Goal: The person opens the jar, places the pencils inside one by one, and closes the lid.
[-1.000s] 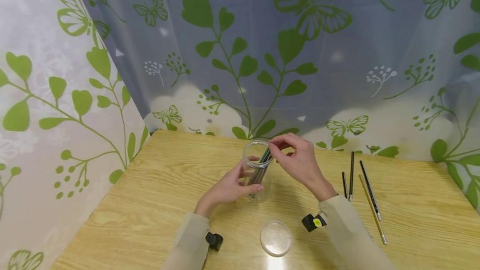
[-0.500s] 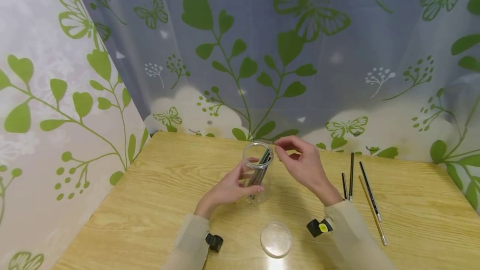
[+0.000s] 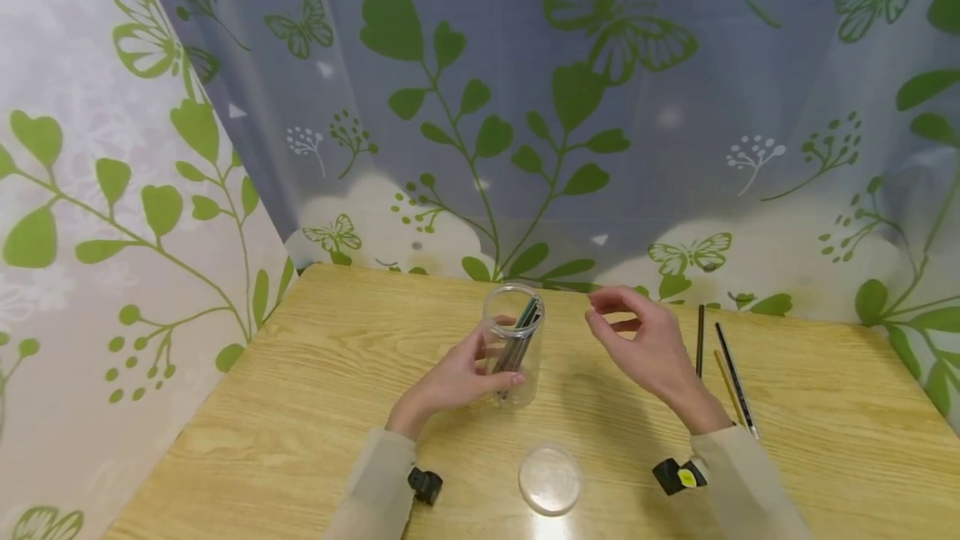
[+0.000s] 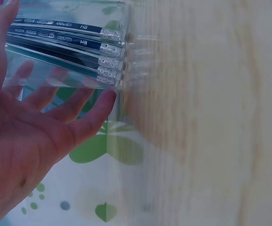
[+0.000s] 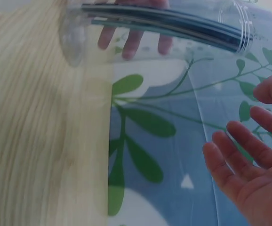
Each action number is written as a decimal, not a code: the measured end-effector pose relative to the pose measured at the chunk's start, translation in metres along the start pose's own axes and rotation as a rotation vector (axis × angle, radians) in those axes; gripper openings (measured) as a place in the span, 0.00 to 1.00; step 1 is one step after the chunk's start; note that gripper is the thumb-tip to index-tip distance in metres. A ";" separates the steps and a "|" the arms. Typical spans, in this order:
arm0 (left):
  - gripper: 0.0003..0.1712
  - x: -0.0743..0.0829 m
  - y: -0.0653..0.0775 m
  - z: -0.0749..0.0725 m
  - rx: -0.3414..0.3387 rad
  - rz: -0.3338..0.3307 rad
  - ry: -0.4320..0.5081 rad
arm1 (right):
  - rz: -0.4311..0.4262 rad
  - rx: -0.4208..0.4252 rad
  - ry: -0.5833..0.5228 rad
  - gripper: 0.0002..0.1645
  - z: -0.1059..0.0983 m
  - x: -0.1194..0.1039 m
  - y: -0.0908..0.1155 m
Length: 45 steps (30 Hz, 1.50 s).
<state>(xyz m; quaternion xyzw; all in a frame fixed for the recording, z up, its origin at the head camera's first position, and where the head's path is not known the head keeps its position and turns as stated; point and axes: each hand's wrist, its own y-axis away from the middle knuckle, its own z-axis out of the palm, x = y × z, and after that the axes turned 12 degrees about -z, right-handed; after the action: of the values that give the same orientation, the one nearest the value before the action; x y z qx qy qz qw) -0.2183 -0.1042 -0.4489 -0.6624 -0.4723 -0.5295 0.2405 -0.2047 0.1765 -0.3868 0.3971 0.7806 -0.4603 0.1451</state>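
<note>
My left hand (image 3: 450, 375) grips a clear plastic jar (image 3: 529, 377), thumb on the near side and fingers round the far side. The jar has no lid on its mouth and tilts slightly. Several pencils (image 3: 516, 350) lean inside it toward the right of the rim. In the left wrist view their metal ends (image 4: 110, 61) lie at the jar's bottom, and two dark blue pencils (image 4: 56, 30) show "HB" lettering. My right hand (image 3: 647, 350) hovers to the right of the jar, apart from it, fingers loosely bent and holding nothing.
A round clear lid (image 3: 550, 480) lies on the wooden table (image 3: 315, 407) in front of the jar. Right of my right hand lie two dark pencils (image 3: 737, 377) and a gold pencil (image 3: 726, 382), partly hidden by my arm. A patterned curtain (image 3: 465, 148) hangs behind the table.
My right hand has moved away from the pencils at the jar's rim toward the right, now covering part of the loose pencils. My left hand and the jar stay in place.
</note>
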 end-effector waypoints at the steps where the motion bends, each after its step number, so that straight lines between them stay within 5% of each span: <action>1: 0.41 0.000 0.000 0.000 0.000 0.000 -0.002 | 0.010 -0.002 0.009 0.12 -0.002 0.001 0.002; 21: 0.41 -0.003 0.000 0.000 -0.010 0.004 -0.005 | 0.141 -0.067 0.270 0.17 -0.039 0.035 0.053; 30: 0.41 -0.001 -0.001 -0.001 -0.006 0.007 -0.009 | 0.208 -0.097 0.276 0.21 -0.054 0.047 0.068; 45: 0.41 -0.002 0.000 -0.001 -0.003 0.004 -0.008 | 0.402 -0.300 0.317 0.34 -0.078 0.066 0.092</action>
<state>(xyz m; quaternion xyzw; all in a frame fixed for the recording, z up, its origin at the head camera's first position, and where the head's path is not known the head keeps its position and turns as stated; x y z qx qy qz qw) -0.2190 -0.1053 -0.4502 -0.6656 -0.4712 -0.5272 0.2388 -0.1671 0.2973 -0.4402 0.5849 0.7586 -0.2338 0.1667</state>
